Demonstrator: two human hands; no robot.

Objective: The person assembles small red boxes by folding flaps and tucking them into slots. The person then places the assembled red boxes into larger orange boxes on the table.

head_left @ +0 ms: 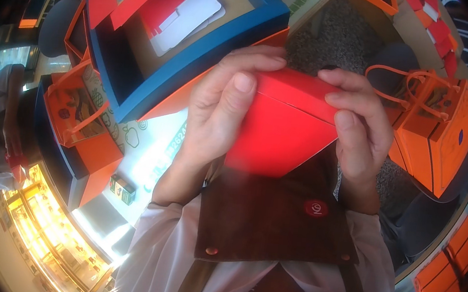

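In front of my chest, above the brown apron (271, 224), I hold up a red box (281, 134) with a flat front and a lid-like seam near its upper edge. My left hand (218, 104) grips its upper left corner, thumb bent near the front and fingers over the top. Closed around the upper right corner is my right hand (364, 131), with fingertips on the top edge and side. The far side of the box is hidden. Just beyond my left hand sits a large blue-rimmed box (209, 58) with white cards (193, 19) and red pieces inside.
An orange carrier bag (93, 154) stands at left on a printed white table (155, 138), near a small dark green box (122, 188). Another orange bag (445, 140) is at right. Orange packages (444, 265) lie lower right. Another person (2, 127) stands far left, near a lit display.
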